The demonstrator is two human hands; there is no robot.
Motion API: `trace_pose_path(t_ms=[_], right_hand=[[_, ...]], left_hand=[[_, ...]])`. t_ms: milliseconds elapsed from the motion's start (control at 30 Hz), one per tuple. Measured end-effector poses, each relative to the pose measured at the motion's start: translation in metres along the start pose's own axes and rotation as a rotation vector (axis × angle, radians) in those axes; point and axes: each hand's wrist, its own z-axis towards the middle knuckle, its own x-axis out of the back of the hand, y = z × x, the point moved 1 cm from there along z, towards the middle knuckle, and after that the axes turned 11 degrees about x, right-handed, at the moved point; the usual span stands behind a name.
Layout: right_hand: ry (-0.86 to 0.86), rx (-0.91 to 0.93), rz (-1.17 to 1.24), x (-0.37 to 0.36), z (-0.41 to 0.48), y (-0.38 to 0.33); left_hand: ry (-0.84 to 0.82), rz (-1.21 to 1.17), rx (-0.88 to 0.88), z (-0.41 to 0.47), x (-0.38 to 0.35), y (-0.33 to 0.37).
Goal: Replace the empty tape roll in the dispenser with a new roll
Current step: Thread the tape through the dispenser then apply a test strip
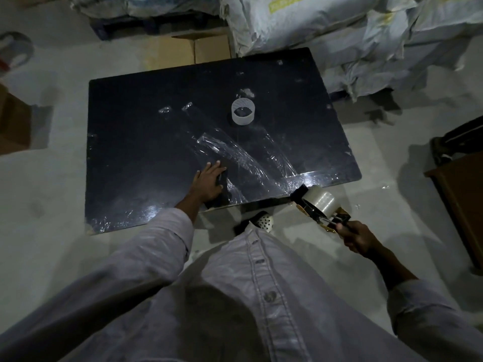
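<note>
A black board lies on the floor with several strips of clear tape stuck across it. An empty white tape core stands upright near the board's middle. My left hand rests flat on the board near its front edge, fingers spread, on the end of a tape strip. My right hand grips the handle of the tape dispenser, which carries a full clear tape roll. The dispenser's head sits at the board's front right edge.
Stuffed white sacks pile up at the back right. Cardboard boxes stand behind the board and at the left edge. A brown piece of furniture is at the right. My shoe shows below the board.
</note>
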Motion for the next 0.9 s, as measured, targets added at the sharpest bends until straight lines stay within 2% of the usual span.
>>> trace_pose_path(t_ms=[200,433,700,900], right_hand=[[0.014,-0.009,0.020,-0.001,-0.014,0.008],[0.057,-0.126,-0.048,0.006,-0.027,0.022],[0.084,-0.305,0.202,-0.044,-0.010,0.036],[0.130,-0.381,0.284,-0.080,-0.001,0.030]], left_hand=[[0.019,-0.005,0.019,-0.007,-0.006,0.001],[0.005,0.022,-0.006,-0.010,-0.004,-0.006],[0.004,0.035,0.006,-0.018,-0.001,-0.005],[-0.006,0.033,0.007,-0.023,-0.003,-0.013]])
